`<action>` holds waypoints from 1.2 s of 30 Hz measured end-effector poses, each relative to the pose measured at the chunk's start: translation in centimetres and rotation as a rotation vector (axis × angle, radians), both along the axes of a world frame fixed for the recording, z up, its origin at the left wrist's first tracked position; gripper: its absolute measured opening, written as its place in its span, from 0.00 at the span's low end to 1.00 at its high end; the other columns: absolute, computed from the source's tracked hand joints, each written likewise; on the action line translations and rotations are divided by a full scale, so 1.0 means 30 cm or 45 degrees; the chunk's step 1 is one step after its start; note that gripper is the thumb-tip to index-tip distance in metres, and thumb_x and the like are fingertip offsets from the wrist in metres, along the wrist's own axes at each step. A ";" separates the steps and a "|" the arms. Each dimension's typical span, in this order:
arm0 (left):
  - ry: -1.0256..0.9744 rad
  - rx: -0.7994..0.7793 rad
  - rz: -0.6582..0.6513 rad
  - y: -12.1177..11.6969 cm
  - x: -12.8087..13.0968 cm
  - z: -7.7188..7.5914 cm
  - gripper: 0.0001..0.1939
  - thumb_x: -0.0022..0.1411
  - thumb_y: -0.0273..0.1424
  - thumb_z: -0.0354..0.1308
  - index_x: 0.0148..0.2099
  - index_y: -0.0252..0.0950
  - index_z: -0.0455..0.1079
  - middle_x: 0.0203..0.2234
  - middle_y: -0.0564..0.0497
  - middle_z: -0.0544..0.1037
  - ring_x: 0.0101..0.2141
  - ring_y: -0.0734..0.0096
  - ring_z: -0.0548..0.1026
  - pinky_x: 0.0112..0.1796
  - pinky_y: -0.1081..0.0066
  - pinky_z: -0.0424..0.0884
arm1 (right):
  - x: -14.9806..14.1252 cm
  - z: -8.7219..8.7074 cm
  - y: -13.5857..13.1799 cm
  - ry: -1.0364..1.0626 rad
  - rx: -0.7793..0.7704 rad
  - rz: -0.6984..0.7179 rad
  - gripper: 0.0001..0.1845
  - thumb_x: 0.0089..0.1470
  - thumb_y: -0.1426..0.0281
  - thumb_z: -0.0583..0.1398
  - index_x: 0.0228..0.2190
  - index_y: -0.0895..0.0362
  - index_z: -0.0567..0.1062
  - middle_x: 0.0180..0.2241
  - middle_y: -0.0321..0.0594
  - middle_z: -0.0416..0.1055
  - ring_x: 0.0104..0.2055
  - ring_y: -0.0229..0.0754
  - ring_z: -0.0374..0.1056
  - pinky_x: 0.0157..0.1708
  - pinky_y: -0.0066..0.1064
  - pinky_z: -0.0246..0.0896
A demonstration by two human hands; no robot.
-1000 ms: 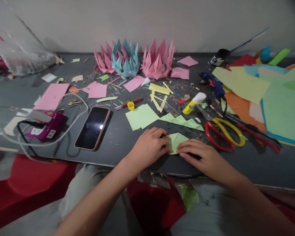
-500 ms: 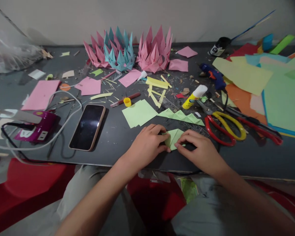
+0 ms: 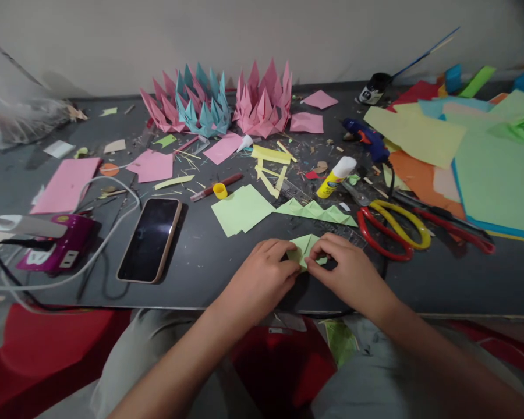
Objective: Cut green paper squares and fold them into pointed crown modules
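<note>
Near the table's front edge, a small piece of folded light green paper (image 3: 303, 249) lies between my hands. My left hand (image 3: 268, 270) grips its left side, fingers bent and closed on the paper. Thumb and index finger of my right hand (image 3: 343, 266) pinch the paper from the right; part of it is hidden under the fingers. Just beyond, a row of folded green paper triangles (image 3: 317, 212) lies beside a small stack of green paper sheets (image 3: 242, 210). Red-and-yellow-handled scissors (image 3: 393, 230) rest to the right of my right hand.
A phone (image 3: 149, 240) and a purple power adapter (image 3: 63, 241) with cables lie at left. Beyond my hands are a glue stick (image 3: 335, 177), a blue glue gun (image 3: 367, 138) and pink and blue folded-paper crowns (image 3: 264, 107). Coloured sheets (image 3: 500, 174) cover the right side.
My right thumb and index finger have moved slightly left across the green paper. The whole view has shifted a little, so the table appears lower and farther left.
</note>
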State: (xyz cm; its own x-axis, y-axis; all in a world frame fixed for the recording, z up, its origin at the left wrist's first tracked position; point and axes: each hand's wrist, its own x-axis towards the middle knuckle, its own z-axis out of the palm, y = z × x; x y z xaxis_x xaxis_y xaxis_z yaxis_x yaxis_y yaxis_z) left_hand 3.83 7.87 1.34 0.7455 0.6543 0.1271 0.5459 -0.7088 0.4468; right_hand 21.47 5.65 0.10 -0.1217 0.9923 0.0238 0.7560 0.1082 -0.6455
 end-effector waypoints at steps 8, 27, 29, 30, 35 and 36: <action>0.105 0.005 -0.121 -0.043 -0.012 0.017 0.07 0.61 0.22 0.49 0.36 0.32 0.69 0.36 0.45 0.73 0.40 0.64 0.72 0.42 0.64 0.71 | -0.011 -0.007 0.010 0.005 0.019 -0.010 0.07 0.46 0.75 0.55 0.20 0.54 0.63 0.24 0.35 0.62 0.30 0.39 0.62 0.29 0.30 0.56; 0.263 0.244 -0.069 -0.055 -0.003 0.007 0.12 0.59 0.21 0.51 0.45 0.32 0.68 0.40 0.46 0.74 0.43 0.61 0.72 0.42 0.63 0.71 | -0.003 -0.018 0.018 0.056 0.008 0.021 0.07 0.47 0.76 0.58 0.31 0.56 0.66 0.28 0.36 0.63 0.32 0.40 0.63 0.34 0.32 0.60; 0.225 0.288 -0.068 -0.057 0.001 0.002 0.12 0.59 0.22 0.50 0.45 0.31 0.68 0.43 0.45 0.74 0.48 0.60 0.70 0.45 0.62 0.69 | 0.003 -0.020 0.015 0.060 0.011 0.039 0.10 0.48 0.75 0.58 0.35 0.57 0.67 0.29 0.37 0.64 0.33 0.41 0.63 0.34 0.32 0.61; 0.215 0.288 -0.059 -0.061 0.004 -0.001 0.13 0.60 0.21 0.49 0.46 0.31 0.68 0.44 0.45 0.74 0.50 0.60 0.69 0.47 0.62 0.68 | 0.006 -0.022 0.013 0.055 0.014 0.051 0.10 0.49 0.74 0.58 0.36 0.57 0.67 0.30 0.37 0.65 0.34 0.41 0.64 0.35 0.32 0.61; 0.290 0.300 0.111 -0.104 0.027 -0.009 0.16 0.59 0.18 0.47 0.49 0.31 0.67 0.45 0.47 0.75 0.50 0.62 0.69 0.44 0.65 0.69 | 0.016 -0.027 -0.006 -0.097 0.128 0.164 0.12 0.55 0.70 0.55 0.42 0.58 0.66 0.38 0.45 0.67 0.42 0.47 0.65 0.42 0.39 0.62; 0.305 0.315 0.131 -0.113 0.030 -0.009 0.17 0.59 0.18 0.47 0.49 0.31 0.67 0.47 0.47 0.74 0.50 0.62 0.69 0.43 0.66 0.69 | 0.021 -0.026 -0.011 -0.150 0.143 0.181 0.13 0.55 0.70 0.55 0.44 0.58 0.65 0.40 0.46 0.67 0.44 0.48 0.65 0.42 0.41 0.62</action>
State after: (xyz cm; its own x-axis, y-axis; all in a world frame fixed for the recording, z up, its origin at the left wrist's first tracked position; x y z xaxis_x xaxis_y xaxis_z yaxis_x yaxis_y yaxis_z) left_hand 4.72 4.50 1.08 0.7052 0.6987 0.1208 0.6885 -0.7154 0.1190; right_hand 22.10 5.33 -0.67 -0.2686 0.9569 0.1109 0.7976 0.2854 -0.5314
